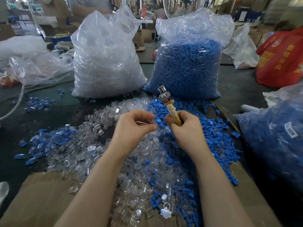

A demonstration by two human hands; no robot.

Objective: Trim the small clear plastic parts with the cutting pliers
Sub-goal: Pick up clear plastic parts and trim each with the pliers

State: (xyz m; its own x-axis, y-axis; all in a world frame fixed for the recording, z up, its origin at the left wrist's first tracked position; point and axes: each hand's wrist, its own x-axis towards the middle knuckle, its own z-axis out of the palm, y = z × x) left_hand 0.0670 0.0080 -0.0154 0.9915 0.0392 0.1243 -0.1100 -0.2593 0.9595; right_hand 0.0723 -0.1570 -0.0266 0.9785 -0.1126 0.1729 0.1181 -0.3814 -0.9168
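The left hand [136, 126] pinches a clear plastic part [150, 122]; the right hand [183, 128] grips the cutting pliers [168, 105] above the dark tabletop [237, 86]. A bag label [292, 132] reads "800".

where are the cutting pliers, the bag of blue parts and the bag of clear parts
cutting pliers [170, 107]: head view, on the wrapped handle above the right hand
bag of blue parts [188, 66]: head view, on its blue-filled front
bag of clear parts [105, 63]: head view, on its front
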